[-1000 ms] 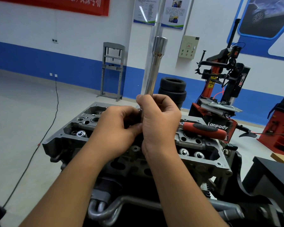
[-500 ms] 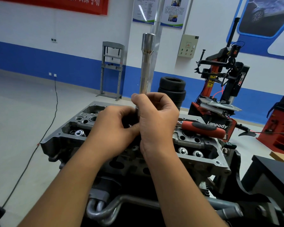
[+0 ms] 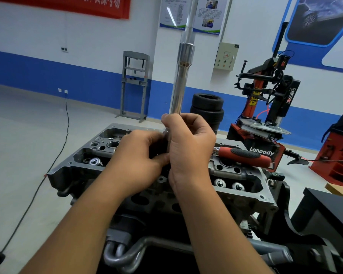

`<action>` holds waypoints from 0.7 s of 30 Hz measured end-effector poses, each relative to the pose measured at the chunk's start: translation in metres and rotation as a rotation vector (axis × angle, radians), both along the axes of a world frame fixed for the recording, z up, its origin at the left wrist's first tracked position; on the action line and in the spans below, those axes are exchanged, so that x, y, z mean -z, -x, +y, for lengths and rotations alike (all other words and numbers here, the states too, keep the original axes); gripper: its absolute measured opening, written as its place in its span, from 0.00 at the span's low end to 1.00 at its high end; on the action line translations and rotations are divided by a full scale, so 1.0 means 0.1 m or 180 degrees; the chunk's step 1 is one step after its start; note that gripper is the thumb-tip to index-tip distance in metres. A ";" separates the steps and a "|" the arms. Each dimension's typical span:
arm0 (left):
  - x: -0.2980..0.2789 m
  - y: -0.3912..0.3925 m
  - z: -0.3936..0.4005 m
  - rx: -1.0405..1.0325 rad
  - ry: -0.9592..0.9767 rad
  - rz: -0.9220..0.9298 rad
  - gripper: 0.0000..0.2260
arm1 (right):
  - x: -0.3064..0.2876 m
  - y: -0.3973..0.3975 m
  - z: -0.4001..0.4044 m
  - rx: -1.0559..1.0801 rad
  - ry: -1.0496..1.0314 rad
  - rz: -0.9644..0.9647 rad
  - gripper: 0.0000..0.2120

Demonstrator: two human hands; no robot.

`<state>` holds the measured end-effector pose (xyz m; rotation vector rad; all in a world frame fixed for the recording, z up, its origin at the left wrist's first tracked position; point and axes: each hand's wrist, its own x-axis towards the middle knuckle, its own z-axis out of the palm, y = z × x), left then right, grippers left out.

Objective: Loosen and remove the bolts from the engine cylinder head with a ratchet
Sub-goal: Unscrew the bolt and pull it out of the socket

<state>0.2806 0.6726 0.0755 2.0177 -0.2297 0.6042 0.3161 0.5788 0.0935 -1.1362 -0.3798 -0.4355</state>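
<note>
Both your hands met over the grey cast cylinder head (image 3: 244,196): your right hand (image 3: 188,149) gripped a smooth, shiny steel extension bar (image 3: 179,84) standing upright, your left hand (image 3: 139,161) curled round its lower end, hiding any bolt. A red-and-black rubber-handled ratchet (image 3: 244,155) lay on the head, right. Stacked tyres (image 3: 207,107) and a tyre machine (image 3: 265,99) stood behind on pale floor.
</note>
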 end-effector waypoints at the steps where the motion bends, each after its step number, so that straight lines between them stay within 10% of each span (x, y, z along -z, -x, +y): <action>1: 0.00 0.00 -0.03 -0.0191 -0.0028 -0.0083 0.10 | 0.00 0.00 0.00 -0.0001 0.0012 -0.0003 0.05; 21: 0.00 0.01 0.03 0.0232 0.0163 0.0068 0.11 | 0.00 0.01 0.00 0.0048 0.0028 0.0023 0.05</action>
